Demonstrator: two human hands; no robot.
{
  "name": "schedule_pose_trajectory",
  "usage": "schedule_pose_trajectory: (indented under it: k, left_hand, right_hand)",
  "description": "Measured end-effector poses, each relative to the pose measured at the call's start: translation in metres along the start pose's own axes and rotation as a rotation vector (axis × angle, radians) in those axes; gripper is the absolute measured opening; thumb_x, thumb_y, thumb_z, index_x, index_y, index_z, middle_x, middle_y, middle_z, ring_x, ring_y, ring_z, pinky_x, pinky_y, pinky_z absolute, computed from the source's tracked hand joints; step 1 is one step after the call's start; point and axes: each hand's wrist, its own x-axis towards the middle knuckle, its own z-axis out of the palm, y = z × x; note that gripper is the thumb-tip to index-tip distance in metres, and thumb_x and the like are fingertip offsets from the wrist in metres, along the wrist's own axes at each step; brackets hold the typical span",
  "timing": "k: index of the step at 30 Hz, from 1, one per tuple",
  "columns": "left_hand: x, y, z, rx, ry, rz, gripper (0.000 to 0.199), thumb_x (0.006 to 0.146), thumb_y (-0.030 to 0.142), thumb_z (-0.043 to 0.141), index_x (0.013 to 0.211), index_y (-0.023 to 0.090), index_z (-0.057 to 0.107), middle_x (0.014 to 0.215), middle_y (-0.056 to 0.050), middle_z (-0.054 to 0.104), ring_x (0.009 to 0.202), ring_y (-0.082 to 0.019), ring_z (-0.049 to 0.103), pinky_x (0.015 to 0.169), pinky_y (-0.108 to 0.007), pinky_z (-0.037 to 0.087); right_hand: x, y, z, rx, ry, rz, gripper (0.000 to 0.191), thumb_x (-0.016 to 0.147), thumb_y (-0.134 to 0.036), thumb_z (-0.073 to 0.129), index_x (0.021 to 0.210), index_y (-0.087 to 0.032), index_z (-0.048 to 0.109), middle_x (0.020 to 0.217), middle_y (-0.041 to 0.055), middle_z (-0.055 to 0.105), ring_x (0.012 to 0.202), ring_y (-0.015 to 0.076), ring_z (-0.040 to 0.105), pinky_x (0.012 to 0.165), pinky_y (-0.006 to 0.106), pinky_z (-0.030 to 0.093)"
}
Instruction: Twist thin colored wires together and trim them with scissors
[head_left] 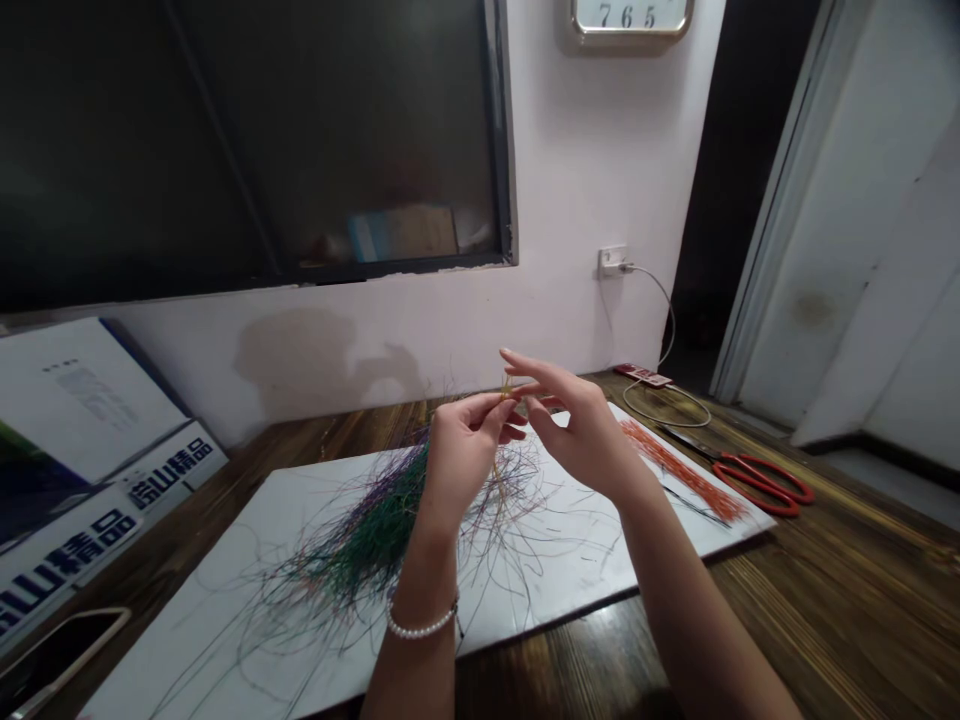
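Note:
Raised over the white board [577, 585], my left hand [465, 450] is closed in a pinch on thin yellow strands [507, 388]. A small tuft of them sticks up above the fingertips, and yellow ends hang below. My right hand [574, 425] is held close on the other side, its fingers stretched out and apart. One of its fingertips is at the yellow tuft; whether it presses on it I cannot tell. Beneath and behind my left hand lies a loose heap of green and purple thin wires [375, 530], partly hidden by that hand and wrist.
To the right on the board lies a bundle of orange strands [682, 470], with red-handled scissors [761, 482] beside it. A white cable [671, 310] runs down from a wall socket [611, 262]. At left are a printed box [97, 430] and a phone [60, 660] on the wooden table [847, 600].

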Motion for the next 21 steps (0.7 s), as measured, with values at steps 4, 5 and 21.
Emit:
schedule_pose_trajectory:
  k: [4, 5, 21]
  left_hand:
    - [-0.001, -0.001, -0.001, -0.006, -0.014, 0.008, 0.017, 0.082, 0.027, 0.062, 0.087, 0.014, 0.072, 0.071, -0.004, 0.069, 0.060, -0.012, 0.065, 0.060, -0.022, 0.055]
    - [-0.001, -0.001, -0.001, -0.005, -0.018, 0.012, 0.017, 0.082, 0.028, 0.062, 0.086, 0.014, 0.072, 0.071, -0.005, 0.069, 0.060, -0.013, 0.065, 0.060, -0.023, 0.055]
    - [-0.013, 0.024, -0.013, 0.003, -0.376, 0.054, 0.022, 0.080, 0.020, 0.060, 0.059, 0.018, 0.067, 0.053, -0.002, 0.060, 0.043, -0.010, 0.052, 0.045, -0.024, 0.044]
  right_hand:
    - [0.000, 0.000, 0.002, 0.026, 0.011, -0.006, 0.048, 0.080, -0.003, 0.041, 0.120, -0.024, 0.059, 0.108, 0.0053, 0.063, 0.092, 0.0140, 0.061, 0.079, 0.031, 0.055]
    - [0.000, 0.000, 0.002, 0.055, 0.022, 0.004, 0.046, 0.081, -0.005, 0.043, 0.121, -0.023, 0.057, 0.108, 0.0059, 0.063, 0.092, 0.0141, 0.061, 0.078, 0.031, 0.055]
    - [0.000, -0.001, -0.020, 0.769, -0.264, 0.098, 0.017, 0.077, -0.015, 0.067, 0.091, -0.022, 0.074, 0.103, 0.0063, 0.068, 0.078, 0.0155, 0.068, 0.066, 0.029, 0.059]
